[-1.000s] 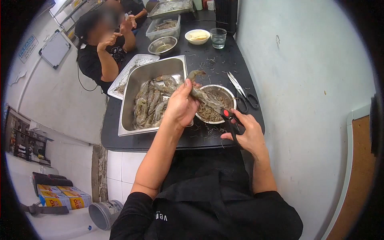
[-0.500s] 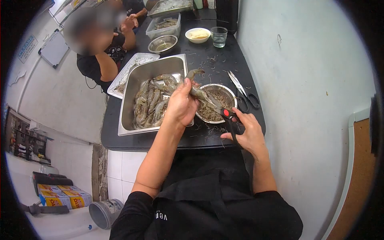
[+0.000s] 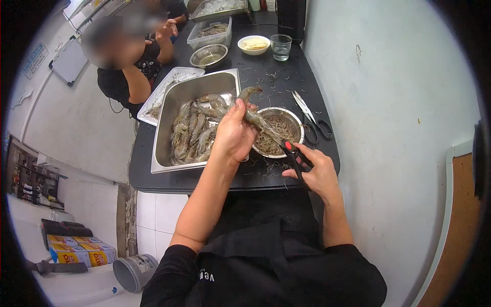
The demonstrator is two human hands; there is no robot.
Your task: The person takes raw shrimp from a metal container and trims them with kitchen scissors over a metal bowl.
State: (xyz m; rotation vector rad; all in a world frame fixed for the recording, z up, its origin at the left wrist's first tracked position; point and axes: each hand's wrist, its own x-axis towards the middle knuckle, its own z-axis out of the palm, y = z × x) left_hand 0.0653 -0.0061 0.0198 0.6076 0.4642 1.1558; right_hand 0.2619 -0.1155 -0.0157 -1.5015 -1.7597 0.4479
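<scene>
My left hand (image 3: 236, 132) is closed around a raw grey shrimp (image 3: 250, 94), whose tail end sticks out above my fingers and whose head end points down to the right. My right hand (image 3: 318, 171) grips black-handled scissors (image 3: 289, 147), with the blades at the shrimp's head end. Under the shrimp stands a round metal bowl (image 3: 302, 134) full of trimmed legs and feelers. To the left, a deep steel pan (image 3: 162, 138) holds several more whole shrimp (image 3: 192, 128).
A second pair of scissors (image 3: 303, 106) lies right of the bowl. Farther back are a glass of water (image 3: 281, 48), a white bowl (image 3: 254, 45), a metal bowl (image 3: 208, 56) and a plastic tub (image 3: 209, 38). A white tray (image 3: 166, 84) and another person (image 3: 135, 84) are at left.
The scissors' handles have spread apart slightly in my right hand, and the blades have shifted a little. My left hand keeps its hold on the shrimp, almost unmoved.
</scene>
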